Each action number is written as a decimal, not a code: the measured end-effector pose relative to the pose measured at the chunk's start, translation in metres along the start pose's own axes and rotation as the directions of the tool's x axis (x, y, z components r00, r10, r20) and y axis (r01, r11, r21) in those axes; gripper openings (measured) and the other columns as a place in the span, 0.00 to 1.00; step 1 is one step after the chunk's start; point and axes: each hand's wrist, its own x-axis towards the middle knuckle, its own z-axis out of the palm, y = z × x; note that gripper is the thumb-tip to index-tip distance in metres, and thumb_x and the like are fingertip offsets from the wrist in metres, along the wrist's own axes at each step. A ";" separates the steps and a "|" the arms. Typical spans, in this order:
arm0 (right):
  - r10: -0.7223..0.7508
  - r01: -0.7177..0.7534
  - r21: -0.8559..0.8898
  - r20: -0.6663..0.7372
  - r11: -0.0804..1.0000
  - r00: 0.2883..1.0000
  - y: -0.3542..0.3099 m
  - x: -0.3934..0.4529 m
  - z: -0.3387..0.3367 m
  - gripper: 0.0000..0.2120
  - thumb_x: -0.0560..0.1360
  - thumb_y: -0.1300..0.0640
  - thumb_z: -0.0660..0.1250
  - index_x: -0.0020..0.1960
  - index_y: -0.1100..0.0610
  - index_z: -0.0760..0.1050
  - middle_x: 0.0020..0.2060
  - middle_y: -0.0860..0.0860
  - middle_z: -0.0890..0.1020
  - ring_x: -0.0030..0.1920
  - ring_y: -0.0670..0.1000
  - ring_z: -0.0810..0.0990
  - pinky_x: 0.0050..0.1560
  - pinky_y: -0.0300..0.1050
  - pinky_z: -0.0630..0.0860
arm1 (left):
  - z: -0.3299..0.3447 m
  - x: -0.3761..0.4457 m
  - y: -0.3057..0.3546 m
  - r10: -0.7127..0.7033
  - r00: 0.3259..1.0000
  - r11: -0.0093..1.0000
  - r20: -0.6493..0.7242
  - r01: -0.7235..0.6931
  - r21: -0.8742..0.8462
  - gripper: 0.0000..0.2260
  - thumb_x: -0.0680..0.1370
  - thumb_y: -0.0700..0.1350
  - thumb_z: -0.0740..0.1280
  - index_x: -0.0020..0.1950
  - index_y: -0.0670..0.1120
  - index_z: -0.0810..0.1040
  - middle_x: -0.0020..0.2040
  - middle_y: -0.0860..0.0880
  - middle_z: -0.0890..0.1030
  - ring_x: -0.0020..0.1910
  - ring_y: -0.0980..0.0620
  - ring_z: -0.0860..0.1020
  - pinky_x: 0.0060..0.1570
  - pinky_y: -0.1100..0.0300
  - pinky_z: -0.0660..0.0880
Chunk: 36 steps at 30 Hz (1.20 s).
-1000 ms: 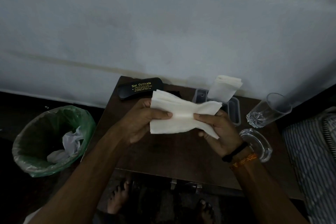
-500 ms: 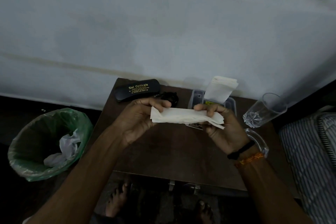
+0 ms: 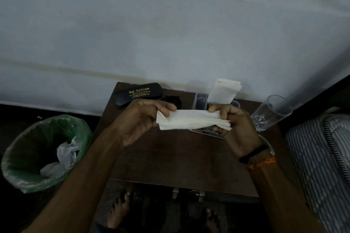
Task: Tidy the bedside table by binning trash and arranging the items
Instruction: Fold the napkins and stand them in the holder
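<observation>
A white paper napkin, folded into a narrow band, is stretched between both hands above the dark wooden bedside table. My left hand pinches its left end and my right hand grips its right end. At the table's back edge lie a black spectacle case with gold lettering and a small dark object beside it. A second folded napkin stands upright in a clear plastic box behind my hands.
A green-lined bin holding white crumpled plastic stands on the floor left of the table. A tilted clear glass sits at the table's right, with a glass ashtray mostly hidden by my right wrist. A striped mattress lies to the right.
The napkin was a wider sheet a second ago; both hands have folded it down into a narrow band and hold it level.
</observation>
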 end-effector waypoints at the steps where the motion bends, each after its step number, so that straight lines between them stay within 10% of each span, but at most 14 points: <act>1: -0.008 0.008 0.012 0.013 1.000 1.000 0.000 0.001 -0.002 0.21 0.71 0.75 0.52 0.28 0.56 0.72 0.41 0.55 0.82 0.42 0.52 0.82 0.29 0.40 0.77 | -0.002 0.000 0.000 -0.021 0.999 0.999 0.025 0.021 -0.028 0.14 0.67 0.35 0.58 0.34 0.40 0.84 0.51 0.42 0.83 0.57 0.46 0.80 0.52 0.53 0.79; 5: -0.028 0.026 0.025 0.093 0.999 0.995 0.001 0.002 -0.008 0.12 0.65 0.70 0.57 0.28 0.57 0.70 0.40 0.56 0.79 0.44 0.56 0.76 0.42 0.48 0.75 | -0.001 0.003 0.003 -0.075 0.996 0.994 0.038 0.078 -0.077 0.13 0.74 0.45 0.59 0.39 0.40 0.80 0.55 0.39 0.82 0.60 0.39 0.76 0.61 0.44 0.70; 8: -0.039 0.042 -0.017 0.148 0.999 0.988 0.004 0.002 -0.008 0.12 0.63 0.69 0.58 0.27 0.56 0.70 0.39 0.56 0.79 0.43 0.54 0.75 0.44 0.45 0.74 | 0.010 0.003 0.000 -0.191 0.980 0.973 0.063 0.180 0.142 0.16 0.75 0.54 0.64 0.52 0.42 0.77 0.59 0.43 0.83 0.53 0.46 0.82 0.50 0.54 0.78; 13: -0.059 0.066 -0.025 0.217 0.998 0.974 0.009 0.004 -0.001 0.13 0.66 0.69 0.56 0.30 0.56 0.73 0.41 0.57 0.82 0.43 0.53 0.78 0.44 0.43 0.76 | 0.019 0.001 -0.002 -0.296 0.937 0.914 0.188 0.220 0.342 0.19 0.74 0.39 0.72 0.65 0.43 0.76 0.59 0.40 0.82 0.54 0.44 0.81 0.49 0.56 0.80; 19: 0.053 -0.050 0.027 -0.115 0.998 0.992 0.000 0.005 0.007 0.11 0.81 0.59 0.60 0.59 0.61 0.77 0.49 0.56 0.85 0.46 0.53 0.84 0.42 0.48 0.82 | 0.017 0.003 -0.001 -0.146 0.983 0.932 0.114 0.098 0.349 0.18 0.73 0.37 0.72 0.62 0.44 0.78 0.56 0.41 0.84 0.54 0.42 0.82 0.50 0.49 0.79; 24: 0.183 -0.197 -0.094 -0.133 0.976 0.974 -0.007 -0.007 0.019 0.25 0.76 0.35 0.60 0.58 0.55 0.78 0.46 0.56 0.86 0.37 0.51 0.84 0.32 0.44 0.80 | 0.025 0.010 -0.002 0.089 0.995 0.962 -0.046 -0.074 0.265 0.20 0.72 0.39 0.73 0.63 0.45 0.77 0.55 0.44 0.85 0.52 0.48 0.83 0.47 0.56 0.80; 31: -0.125 0.129 -0.433 0.037 0.892 0.991 0.012 -0.015 0.037 0.23 0.68 0.63 0.77 0.61 0.54 0.77 0.56 0.49 0.84 0.56 0.47 0.83 0.53 0.47 0.82 | 0.032 0.010 -0.013 0.196 0.980 0.919 0.020 -0.191 0.345 0.17 0.72 0.39 0.73 0.60 0.38 0.78 0.57 0.42 0.83 0.56 0.43 0.82 0.54 0.47 0.80; 36: -0.193 0.182 -0.609 0.049 0.772 0.980 0.030 -0.018 0.035 0.22 0.72 0.55 0.75 0.65 0.52 0.76 0.58 0.47 0.83 0.57 0.42 0.81 0.56 0.42 0.81 | 0.026 0.005 -0.020 0.183 0.982 0.881 0.050 -0.186 0.435 0.24 0.69 0.46 0.75 0.62 0.39 0.78 0.58 0.44 0.84 0.57 0.45 0.82 0.57 0.42 0.79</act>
